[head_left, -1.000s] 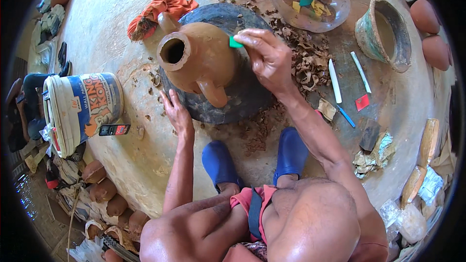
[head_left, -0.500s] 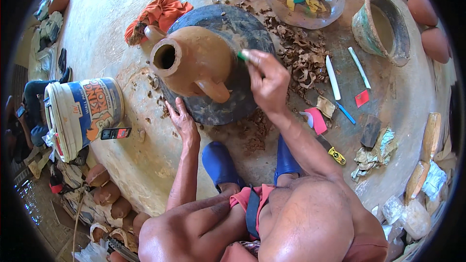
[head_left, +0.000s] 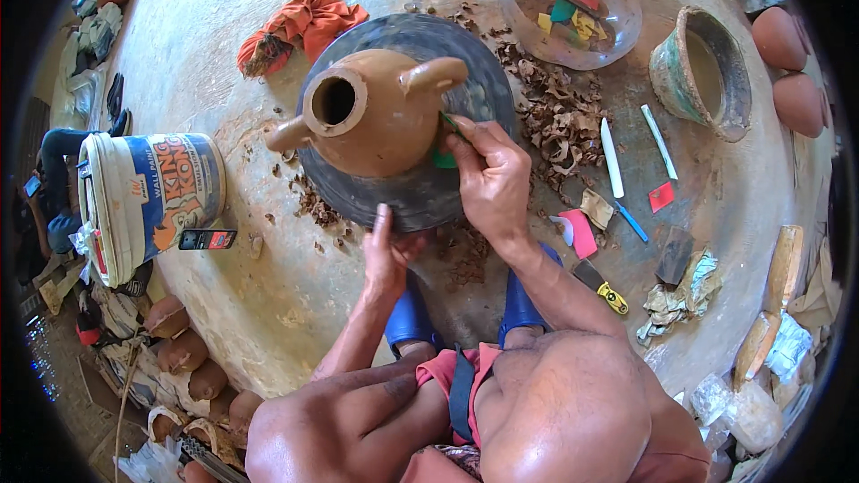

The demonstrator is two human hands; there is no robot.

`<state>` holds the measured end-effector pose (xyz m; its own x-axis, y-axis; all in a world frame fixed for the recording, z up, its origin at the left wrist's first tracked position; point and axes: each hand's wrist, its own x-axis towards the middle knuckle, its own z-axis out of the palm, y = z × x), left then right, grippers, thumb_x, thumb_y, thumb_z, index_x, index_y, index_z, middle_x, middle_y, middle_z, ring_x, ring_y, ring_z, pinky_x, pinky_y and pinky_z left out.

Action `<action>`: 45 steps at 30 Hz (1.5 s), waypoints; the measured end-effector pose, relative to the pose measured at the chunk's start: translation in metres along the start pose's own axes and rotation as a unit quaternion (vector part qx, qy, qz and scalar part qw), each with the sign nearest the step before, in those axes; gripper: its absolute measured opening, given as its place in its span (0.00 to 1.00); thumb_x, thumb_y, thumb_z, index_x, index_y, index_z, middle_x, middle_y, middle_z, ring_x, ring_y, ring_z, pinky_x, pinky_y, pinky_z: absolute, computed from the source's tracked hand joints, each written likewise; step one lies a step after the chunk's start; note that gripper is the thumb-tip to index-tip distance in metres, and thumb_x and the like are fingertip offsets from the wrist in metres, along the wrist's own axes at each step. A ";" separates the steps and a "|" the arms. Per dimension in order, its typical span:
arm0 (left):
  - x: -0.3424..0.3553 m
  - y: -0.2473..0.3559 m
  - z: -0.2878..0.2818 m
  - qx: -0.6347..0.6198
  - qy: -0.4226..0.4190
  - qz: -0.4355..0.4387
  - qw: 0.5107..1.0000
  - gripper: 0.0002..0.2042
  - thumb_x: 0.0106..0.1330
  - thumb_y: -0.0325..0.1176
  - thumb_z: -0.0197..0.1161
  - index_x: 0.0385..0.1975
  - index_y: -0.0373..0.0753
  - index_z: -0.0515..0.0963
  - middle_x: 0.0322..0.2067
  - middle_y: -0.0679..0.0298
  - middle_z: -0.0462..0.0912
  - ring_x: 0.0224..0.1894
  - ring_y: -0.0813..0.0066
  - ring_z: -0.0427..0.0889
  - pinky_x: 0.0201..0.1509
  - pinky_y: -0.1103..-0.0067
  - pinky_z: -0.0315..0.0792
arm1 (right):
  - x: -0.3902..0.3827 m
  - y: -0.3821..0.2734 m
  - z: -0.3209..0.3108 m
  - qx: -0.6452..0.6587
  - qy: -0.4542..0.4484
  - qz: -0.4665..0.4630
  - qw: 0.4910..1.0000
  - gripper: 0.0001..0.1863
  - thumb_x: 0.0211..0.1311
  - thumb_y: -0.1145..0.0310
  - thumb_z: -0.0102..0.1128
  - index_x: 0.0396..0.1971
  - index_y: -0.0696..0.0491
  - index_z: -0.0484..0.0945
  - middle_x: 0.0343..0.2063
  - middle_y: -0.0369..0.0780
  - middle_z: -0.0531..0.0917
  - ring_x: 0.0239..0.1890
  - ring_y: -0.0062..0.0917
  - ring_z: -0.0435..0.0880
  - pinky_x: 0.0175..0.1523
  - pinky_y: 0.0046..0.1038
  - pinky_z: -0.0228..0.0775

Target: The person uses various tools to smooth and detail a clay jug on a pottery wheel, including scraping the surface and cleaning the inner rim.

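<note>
A brown clay jar (head_left: 376,130) with a round open mouth and loop handles stands on a dark round turntable (head_left: 488,72). In my right hand (head_left: 494,177) is a thin green scraper (head_left: 445,159), pinched between thumb and fingers. It meets the jar's lower right side, under a handle; part of it is hidden by the fingers. My left hand (head_left: 386,259) is at the turntable's near edge, the thumb laid on top of the rim and the other fingers curled below it.
Brown clay shavings (head_left: 559,121) lie right of the turntable, below a clear basin (head_left: 617,45) of coloured scrapers. A green-sided pot (head_left: 673,67) stands farther right. White sticks (head_left: 612,156) and a putty knife (head_left: 601,286) lie nearer. Left are an orange cloth (head_left: 318,18) and a paint bucket (head_left: 152,201).
The turntable and jar have turned, bringing one handle round to the far right. My left hand has shifted right along the rim. The green scraper now meets the jar's side.
</note>
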<state>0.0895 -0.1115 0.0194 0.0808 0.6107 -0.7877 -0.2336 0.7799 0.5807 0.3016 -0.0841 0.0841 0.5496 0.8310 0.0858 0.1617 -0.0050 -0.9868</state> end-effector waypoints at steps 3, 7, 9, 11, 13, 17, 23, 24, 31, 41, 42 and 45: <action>0.024 0.029 -0.017 -0.045 0.038 0.063 0.996 0.33 0.81 0.60 0.58 0.75 0.43 0.69 0.67 0.61 0.81 0.63 0.62 0.83 0.58 0.63 0.81 | 0.007 -0.032 -0.006 -0.019 -0.026 -0.127 0.991 0.15 0.66 0.82 0.69 0.52 0.56 0.90 0.37 0.45 0.89 0.35 0.37 0.90 0.42 0.33 0.82; 0.047 0.062 -0.025 -0.066 0.078 0.119 0.988 0.30 0.84 0.55 0.56 0.75 0.41 0.70 0.73 0.62 0.76 0.71 0.64 0.77 0.74 0.62 0.71 | 0.040 -0.030 -0.024 -0.098 -0.006 -0.164 0.982 0.16 0.64 0.82 0.71 0.51 0.55 0.91 0.38 0.47 0.91 0.38 0.36 0.92 0.41 0.33 0.84; 0.061 0.071 -0.033 -0.047 0.071 0.140 0.987 0.29 0.85 0.53 0.55 0.75 0.41 0.70 0.74 0.62 0.76 0.73 0.65 0.75 0.77 0.63 0.67 | 0.059 -0.024 -0.021 -0.093 0.000 -0.211 0.973 0.14 0.64 0.82 0.70 0.48 0.55 0.91 0.38 0.45 0.92 0.40 0.37 0.93 0.45 0.35 0.85; 0.069 0.077 -0.041 0.011 0.053 0.174 0.983 0.28 0.86 0.50 0.54 0.76 0.39 0.69 0.75 0.64 0.74 0.76 0.68 0.71 0.81 0.66 0.60 | 0.072 -0.025 -0.017 -0.091 -0.008 -0.232 0.969 0.13 0.64 0.82 0.70 0.47 0.55 0.91 0.39 0.45 0.92 0.41 0.38 0.93 0.46 0.36 0.86; 0.070 0.072 -0.045 0.028 0.071 0.184 0.980 0.28 0.86 0.50 0.54 0.77 0.39 0.68 0.74 0.64 0.75 0.75 0.68 0.71 0.80 0.66 0.62 | 0.080 -0.031 -0.013 -0.104 -0.012 -0.278 0.955 0.15 0.62 0.83 0.69 0.47 0.54 0.90 0.42 0.44 0.91 0.44 0.40 0.92 0.49 0.38 0.85; 0.063 0.067 -0.036 0.034 0.094 0.167 0.981 0.29 0.86 0.51 0.54 0.78 0.40 0.66 0.73 0.65 0.74 0.72 0.67 0.74 0.76 0.66 0.67 | 0.080 -0.026 -0.012 -0.124 -0.072 -0.301 0.943 0.18 0.58 0.84 0.68 0.48 0.53 0.89 0.43 0.43 0.89 0.47 0.41 0.90 0.50 0.39 0.84; 0.060 0.055 -0.047 0.056 0.080 0.146 0.984 0.29 0.83 0.58 0.56 0.74 0.46 0.70 0.70 0.64 0.76 0.69 0.66 0.78 0.67 0.59 0.76 | 0.022 -0.038 -0.023 -0.143 -0.081 -0.274 0.948 0.19 0.56 0.85 0.68 0.48 0.53 0.89 0.40 0.42 0.87 0.41 0.39 0.88 0.47 0.40 0.83; 0.060 0.052 -0.045 0.056 0.081 0.147 0.984 0.29 0.83 0.58 0.56 0.74 0.46 0.70 0.70 0.64 0.76 0.69 0.66 0.78 0.67 0.59 0.76 | 0.024 -0.039 -0.027 -0.142 -0.081 -0.274 0.948 0.19 0.56 0.85 0.68 0.48 0.53 0.89 0.40 0.42 0.87 0.41 0.39 0.88 0.47 0.40 0.83; 0.049 0.031 -0.047 0.079 0.075 0.135 0.985 0.31 0.80 0.62 0.58 0.74 0.51 0.66 0.65 0.65 0.79 0.61 0.68 0.83 0.57 0.59 0.81 | 0.074 -0.043 -0.020 -0.155 -0.041 -0.209 0.965 0.12 0.66 0.81 0.66 0.47 0.56 0.88 0.39 0.47 0.88 0.41 0.45 0.90 0.46 0.41 0.82; 0.015 0.004 -0.026 0.023 0.016 0.088 0.996 0.29 0.81 0.59 0.59 0.73 0.51 0.64 0.59 0.64 0.83 0.52 0.68 0.89 0.47 0.66 0.84 | 0.049 -0.095 0.003 -0.098 -0.076 -0.159 0.980 0.10 0.68 0.77 0.68 0.48 0.59 0.88 0.36 0.49 0.88 0.36 0.41 0.91 0.42 0.39 0.82; 0.014 0.003 -0.026 0.024 0.002 0.087 0.996 0.29 0.81 0.58 0.59 0.73 0.50 0.64 0.60 0.64 0.83 0.52 0.68 0.89 0.47 0.66 0.84 | 0.050 -0.097 0.004 -0.016 -0.088 -0.079 0.993 0.10 0.69 0.77 0.67 0.48 0.59 0.88 0.35 0.49 0.89 0.36 0.39 0.91 0.42 0.37 0.81; 0.011 0.003 -0.025 0.020 0.000 0.082 0.996 0.29 0.82 0.57 0.59 0.73 0.50 0.63 0.58 0.64 0.83 0.50 0.69 0.89 0.46 0.67 0.85 | 0.072 -0.086 -0.004 -0.074 0.005 -0.115 0.991 0.08 0.70 0.77 0.67 0.46 0.60 0.88 0.34 0.48 0.89 0.35 0.39 0.91 0.43 0.36 0.81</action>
<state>0.0656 -0.1058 0.0078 0.0453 0.7310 -0.6809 -0.2059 0.6738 0.7097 0.3307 -0.0265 0.1752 0.4923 0.8138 0.3089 0.4025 0.1018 -0.9097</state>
